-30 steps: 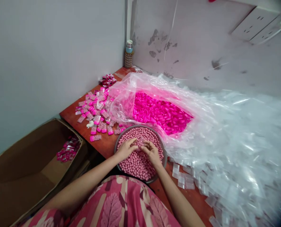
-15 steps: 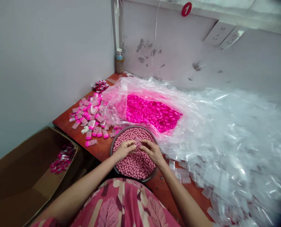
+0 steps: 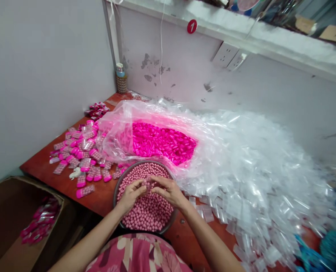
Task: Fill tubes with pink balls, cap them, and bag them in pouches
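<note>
A round metal bowl (image 3: 117, 188) full of small pink balls (image 3: 148, 211) sits at the near edge of the red-brown table. Both my hands hover over it, fingertips meeting above the balls. My left hand (image 3: 131, 193) and my right hand (image 3: 168, 190) pinch a small clear packet (image 3: 148, 185) with pink balls inside between them. Behind the bowl lies an open plastic bag of bright pink caps (image 3: 159, 141). Filled pink packets (image 3: 80, 151) are scattered to the left of the bowl.
A large heap of small clear plastic bags (image 3: 255, 170) covers the table's right side. An open cardboard box (image 3: 12, 219) with several filled packets stands low at the left. A small bottle (image 3: 121, 78) stands in the back corner. Wall sockets (image 3: 227, 56) sit above.
The view has swung right and up, so everything shifted left in frame. My hands stay together over the bowl, fingers still working the small packet.
</note>
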`<state>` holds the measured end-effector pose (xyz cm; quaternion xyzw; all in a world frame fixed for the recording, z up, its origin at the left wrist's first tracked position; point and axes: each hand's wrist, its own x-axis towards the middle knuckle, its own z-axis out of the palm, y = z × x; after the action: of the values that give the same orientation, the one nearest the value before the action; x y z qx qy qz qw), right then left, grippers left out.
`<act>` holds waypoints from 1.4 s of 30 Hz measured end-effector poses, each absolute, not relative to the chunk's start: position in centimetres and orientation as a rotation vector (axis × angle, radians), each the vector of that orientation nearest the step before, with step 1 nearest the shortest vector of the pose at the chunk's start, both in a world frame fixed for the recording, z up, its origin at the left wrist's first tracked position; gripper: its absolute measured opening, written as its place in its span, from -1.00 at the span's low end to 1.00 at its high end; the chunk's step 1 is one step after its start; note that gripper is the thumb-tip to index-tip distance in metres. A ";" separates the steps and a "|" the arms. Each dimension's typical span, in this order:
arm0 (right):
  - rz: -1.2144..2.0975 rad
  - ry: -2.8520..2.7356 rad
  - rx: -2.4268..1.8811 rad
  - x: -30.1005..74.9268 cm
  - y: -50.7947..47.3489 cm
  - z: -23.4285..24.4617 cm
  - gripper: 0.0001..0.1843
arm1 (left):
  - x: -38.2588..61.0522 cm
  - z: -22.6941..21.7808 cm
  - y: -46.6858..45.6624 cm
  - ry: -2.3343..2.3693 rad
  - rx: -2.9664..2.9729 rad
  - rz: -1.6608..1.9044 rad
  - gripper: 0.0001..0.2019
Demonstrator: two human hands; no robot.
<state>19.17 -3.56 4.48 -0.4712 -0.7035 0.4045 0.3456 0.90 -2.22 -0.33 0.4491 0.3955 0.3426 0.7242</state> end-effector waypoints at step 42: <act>0.713 -1.758 -1.477 21.9 -2.6 5.9 -0.70 | 4.6 3.1 -1.7 1.000 1.163 0.917 -0.73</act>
<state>21.88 -2.55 5.86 -0.5732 -0.6820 0.2767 0.3603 4.59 -1.67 3.10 0.5070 0.4363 0.3997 0.6267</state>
